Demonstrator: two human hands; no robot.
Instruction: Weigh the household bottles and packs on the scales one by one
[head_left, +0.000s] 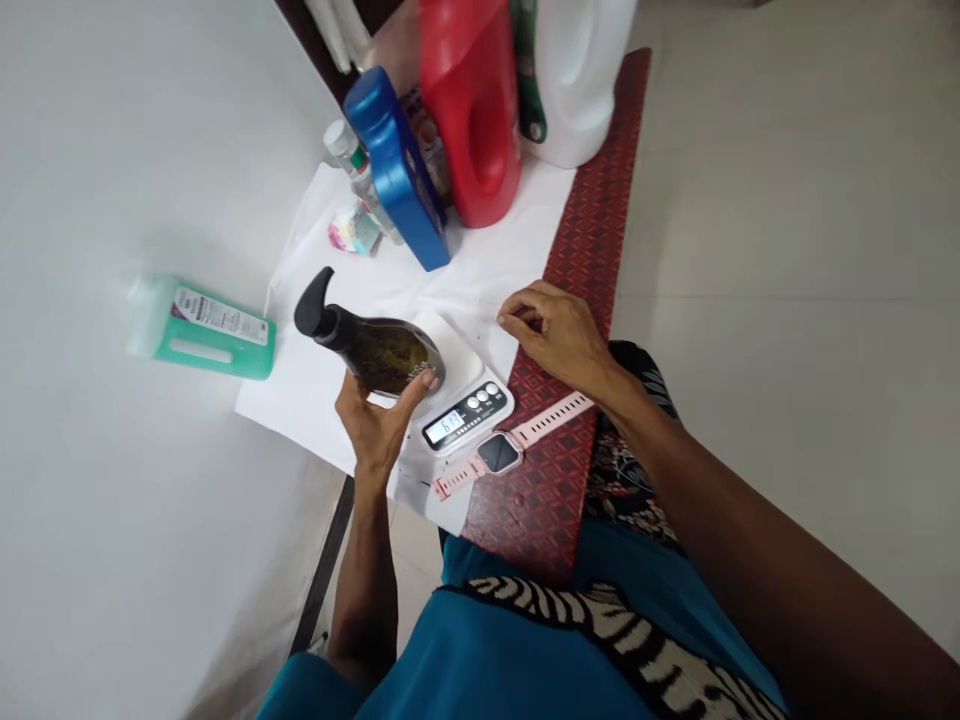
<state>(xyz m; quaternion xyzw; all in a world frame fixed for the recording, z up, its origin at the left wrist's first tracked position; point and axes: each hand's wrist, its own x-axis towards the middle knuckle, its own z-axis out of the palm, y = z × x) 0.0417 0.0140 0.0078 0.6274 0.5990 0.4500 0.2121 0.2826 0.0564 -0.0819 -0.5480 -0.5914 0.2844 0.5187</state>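
Observation:
My left hand (373, 428) is wrapped round the lower part of a dark, see-through pump bottle (390, 355) with a black pump head. The bottle stands on or just over the white platform of a digital kitchen scale (469, 415); its base is partly hidden, so I cannot tell which. Lit digits on the display look like 613. Against the scale's front edge lies a smartwatch (499, 453) with a pink strap. My right hand (553, 330) hovers over the table's right edge, fingers curled in, with nothing visible in them.
White paper (300, 400) covers much of the red patterned table (540, 500). At the back stand a blue bottle (401, 170), a red jug (480, 120), a white jug (574, 80) and a clear bottle (352, 160). A green jug (217, 335) is by the left wall.

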